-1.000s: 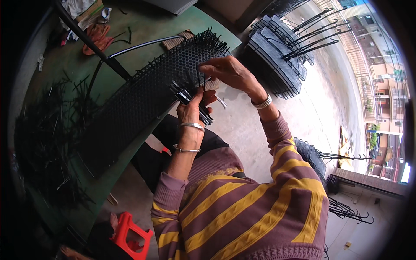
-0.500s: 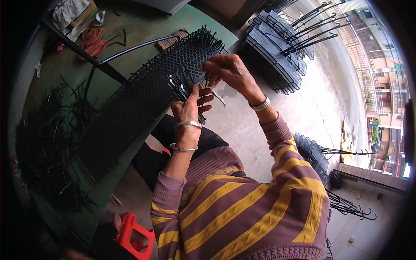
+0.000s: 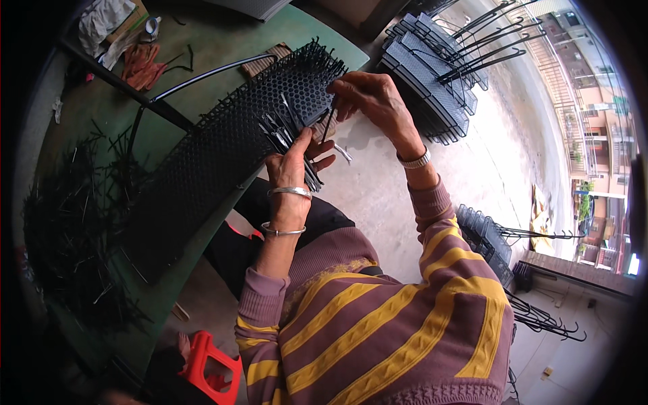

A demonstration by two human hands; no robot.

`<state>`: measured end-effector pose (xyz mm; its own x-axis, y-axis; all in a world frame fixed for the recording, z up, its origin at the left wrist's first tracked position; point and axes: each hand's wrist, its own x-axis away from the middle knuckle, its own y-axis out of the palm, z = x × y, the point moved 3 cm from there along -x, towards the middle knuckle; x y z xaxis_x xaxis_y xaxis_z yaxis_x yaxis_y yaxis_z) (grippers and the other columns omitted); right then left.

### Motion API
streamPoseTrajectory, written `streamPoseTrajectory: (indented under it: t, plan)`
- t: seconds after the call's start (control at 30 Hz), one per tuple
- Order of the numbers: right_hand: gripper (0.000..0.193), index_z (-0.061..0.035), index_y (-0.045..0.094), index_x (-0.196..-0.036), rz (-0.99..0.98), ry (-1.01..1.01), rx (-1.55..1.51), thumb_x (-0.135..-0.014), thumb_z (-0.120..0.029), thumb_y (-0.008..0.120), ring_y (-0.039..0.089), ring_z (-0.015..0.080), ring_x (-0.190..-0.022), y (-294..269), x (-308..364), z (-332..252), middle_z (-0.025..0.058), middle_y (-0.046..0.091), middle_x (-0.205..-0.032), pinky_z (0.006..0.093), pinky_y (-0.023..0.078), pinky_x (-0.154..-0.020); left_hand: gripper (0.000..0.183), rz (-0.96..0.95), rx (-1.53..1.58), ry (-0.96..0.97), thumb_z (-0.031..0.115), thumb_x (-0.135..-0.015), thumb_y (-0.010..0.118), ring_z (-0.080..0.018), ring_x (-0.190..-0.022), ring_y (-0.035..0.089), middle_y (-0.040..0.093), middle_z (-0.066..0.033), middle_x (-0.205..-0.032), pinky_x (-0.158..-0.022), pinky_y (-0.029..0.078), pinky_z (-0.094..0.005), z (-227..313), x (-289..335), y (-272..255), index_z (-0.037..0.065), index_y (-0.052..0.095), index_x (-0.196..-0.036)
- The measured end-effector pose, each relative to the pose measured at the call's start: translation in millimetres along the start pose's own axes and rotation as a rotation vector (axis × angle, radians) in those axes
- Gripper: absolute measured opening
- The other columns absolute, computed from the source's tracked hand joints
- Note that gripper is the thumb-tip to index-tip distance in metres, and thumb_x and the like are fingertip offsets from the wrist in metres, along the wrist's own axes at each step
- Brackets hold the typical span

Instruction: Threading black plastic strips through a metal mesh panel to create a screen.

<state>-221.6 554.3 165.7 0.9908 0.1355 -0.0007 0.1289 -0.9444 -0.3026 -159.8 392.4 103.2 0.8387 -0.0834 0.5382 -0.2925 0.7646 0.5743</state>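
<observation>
My left hand (image 3: 291, 167) is closed around a bundle of thin black strips (image 3: 275, 128), whose shiny ends fan out past the thumb. Just right of it, my right hand (image 3: 378, 108) pinches a single thin dark strip (image 3: 329, 125) that hangs down from its fingertips toward the left hand. Beneath and behind both hands lies a long black perforated mesh panel (image 3: 223, 142). Short black ends stick up in rows along the panel's far edges. Whether the strips are plastic or wire I cannot tell.
A heap of loose black strips (image 3: 74, 236) covers the left of the green table (image 3: 202, 37). A black bent metal rod (image 3: 209, 79) and brown-red gloves (image 3: 142, 66) lie beyond the panel. Stacked mesh racks with hooks (image 3: 428, 74) stand at right; a red stool (image 3: 209, 368) is below.
My right hand has shifted slightly right, and the strip in its fingers now shows plainly. The strips in my left hand have spread and tilted a little.
</observation>
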Motion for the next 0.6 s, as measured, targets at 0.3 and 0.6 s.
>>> streamPoseTrajectory:
  t: [0.3,0.6]
  plan:
    - [0.028,0.0021,0.068,-0.097,-0.154,0.101,-0.042,-0.097,-0.025,0.061,0.068,0.0124,-0.067,5,-6,11,0.0071,0.069,-0.075,0.0244,0.055,-0.061,0.017,-0.139,-0.253,0.011,0.022,-0.091,0.067,-0.0066,-0.052,0.056,0.071,-0.0065,-0.075,-0.041,0.04,-0.0193,-8,-1,-6,0.005,0.069,-0.088]
    - [0.029,0.0032,0.066,-0.098,-0.189,0.135,-0.148,-0.096,-0.026,0.062,0.067,0.0122,-0.07,9,-5,23,0.0067,0.069,-0.079,0.0248,0.055,-0.064,0.023,-0.075,-0.2,-0.016,0.022,-0.091,0.067,-0.0055,-0.047,0.045,0.067,-0.0061,-0.069,-0.042,0.035,-0.0205,-12,4,-9,0.002,0.068,-0.08]
